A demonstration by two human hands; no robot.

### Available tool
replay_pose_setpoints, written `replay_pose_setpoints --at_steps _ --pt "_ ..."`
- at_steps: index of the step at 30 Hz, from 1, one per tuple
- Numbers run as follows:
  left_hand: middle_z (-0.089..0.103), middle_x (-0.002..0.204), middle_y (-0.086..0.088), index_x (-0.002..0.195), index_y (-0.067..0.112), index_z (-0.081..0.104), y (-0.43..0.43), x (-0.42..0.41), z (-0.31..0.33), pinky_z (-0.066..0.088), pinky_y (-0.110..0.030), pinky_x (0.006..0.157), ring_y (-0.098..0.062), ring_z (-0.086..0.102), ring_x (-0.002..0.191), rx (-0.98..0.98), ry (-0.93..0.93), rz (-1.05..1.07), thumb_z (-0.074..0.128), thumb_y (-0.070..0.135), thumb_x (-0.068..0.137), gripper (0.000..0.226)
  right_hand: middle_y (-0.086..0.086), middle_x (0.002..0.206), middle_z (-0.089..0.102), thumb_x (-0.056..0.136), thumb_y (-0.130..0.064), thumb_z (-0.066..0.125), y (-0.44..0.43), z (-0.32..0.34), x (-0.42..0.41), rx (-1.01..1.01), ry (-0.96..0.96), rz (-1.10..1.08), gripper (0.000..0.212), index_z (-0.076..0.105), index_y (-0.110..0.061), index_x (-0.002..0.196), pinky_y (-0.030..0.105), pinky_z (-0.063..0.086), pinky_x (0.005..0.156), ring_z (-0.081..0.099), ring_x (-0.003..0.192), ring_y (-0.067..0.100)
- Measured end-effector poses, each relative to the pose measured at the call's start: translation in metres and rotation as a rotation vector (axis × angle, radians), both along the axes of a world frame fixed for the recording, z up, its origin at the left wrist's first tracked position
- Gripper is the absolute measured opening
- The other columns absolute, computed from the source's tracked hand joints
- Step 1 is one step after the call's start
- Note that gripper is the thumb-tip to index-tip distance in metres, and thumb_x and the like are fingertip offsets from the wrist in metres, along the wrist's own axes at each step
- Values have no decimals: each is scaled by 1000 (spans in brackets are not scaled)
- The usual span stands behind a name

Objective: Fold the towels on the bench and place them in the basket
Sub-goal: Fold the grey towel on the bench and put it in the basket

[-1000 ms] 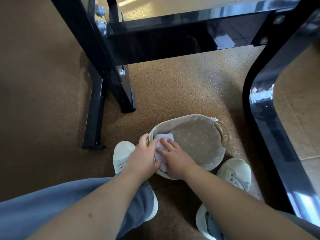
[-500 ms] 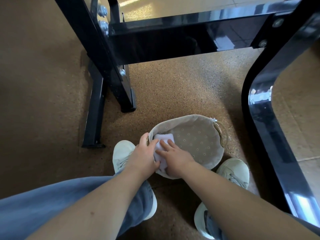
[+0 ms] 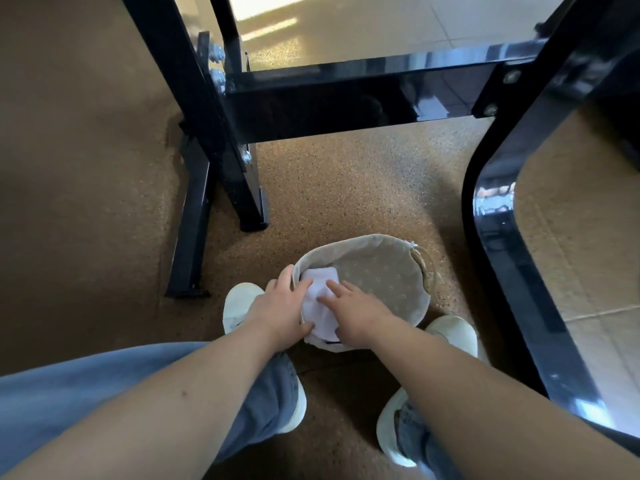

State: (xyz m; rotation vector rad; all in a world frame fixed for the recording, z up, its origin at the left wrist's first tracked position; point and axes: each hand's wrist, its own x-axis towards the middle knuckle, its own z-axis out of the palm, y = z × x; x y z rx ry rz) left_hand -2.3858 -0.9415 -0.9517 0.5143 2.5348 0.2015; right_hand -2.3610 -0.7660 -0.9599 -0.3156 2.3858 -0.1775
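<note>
A folded white towel [image 3: 320, 292] lies in the left end of the oval fabric-lined basket [image 3: 388, 277], which stands on the floor between my feet. My left hand [image 3: 278, 306] holds the towel's left edge at the basket rim, with its thumb tucked by the towel's near side. Fingers straight, my right hand [image 3: 353, 311] rests flat on top of the towel and presses it down. The towel's near part is hidden under both hands.
Black metal bench legs [image 3: 221, 143] and a crossbar [image 3: 363, 98] stand just beyond the basket. A curved black frame [image 3: 502, 258] runs along the right. My white shoes [image 3: 239, 306] flank the basket on the brown speckled floor.
Both hands stay on the towel in the basket; the right hand's fingers have slid slightly further over it. The towel and basket have barely moved.
</note>
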Motion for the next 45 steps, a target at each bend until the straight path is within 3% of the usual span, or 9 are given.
replay_pose_setpoints --at_steps 9,16,19,24,28,34,36,40,45 --pt "8 168 -9 157 33 22 17 -4 56 39 -50 112 -35 25 150 -69 127 -107 66 54 90 83 5 163 21 95 -23 60 23 78 9 34 194 -121 64 33 -30 153 51 42 111 23 150 30" --pt "13 166 -8 157 31 23 36 -5 119 36 -49 113 -32 25 149 -73 272 -175 63 57 90 82 9 164 17 94 -22 59 44 161 16 71 333 -179 68 29 -28 154 52 43 109 28 146 36" --pt "16 166 -6 157 32 24 48 -2 147 35 -49 115 -29 25 150 -23 334 -207 62 57 90 82 8 162 19 93 -22 59 54 195 22 62 432 -188 66 30 -30 151 52 46 105 31 143 37" --pt "18 165 -6 158 34 23 68 8 192 31 -47 118 -27 24 151 37 421 -247 59 59 90 80 6 167 9 94 -23 58 74 244 40 42 528 -229 69 24 -31 154 54 40 112 20 150 36" --pt "21 164 -5 157 29 26 84 23 229 29 -44 121 -26 27 149 161 467 -216 61 55 92 79 4 166 10 92 -22 58 89 283 60 13 595 -272 73 21 -34 155 52 45 107 26 147 35" --pt "26 162 -4 154 31 33 117 40 274 45 -44 111 -28 37 144 326 574 -260 68 44 91 73 0 169 8 97 -30 58 126 330 96 10 687 -382 72 20 -39 158 47 37 115 21 153 34" --pt "26 162 -3 154 29 32 133 50 284 47 -42 109 -27 37 143 370 602 -293 70 36 91 74 1 168 11 96 -32 58 142 341 111 27 717 -433 72 21 -38 158 48 38 115 24 151 34" --pt "32 157 1 152 29 36 169 67 292 48 -38 105 -23 43 138 444 649 -405 68 51 90 73 4 162 27 93 -35 60 174 355 147 98 724 -522 69 30 -33 156 46 39 114 34 145 34" --pt "41 149 1 150 27 41 215 89 291 49 -41 104 -23 48 131 533 630 -587 65 53 89 70 1 148 43 91 -39 60 212 356 187 217 669 -632 66 35 -34 151 51 45 104 42 136 33"
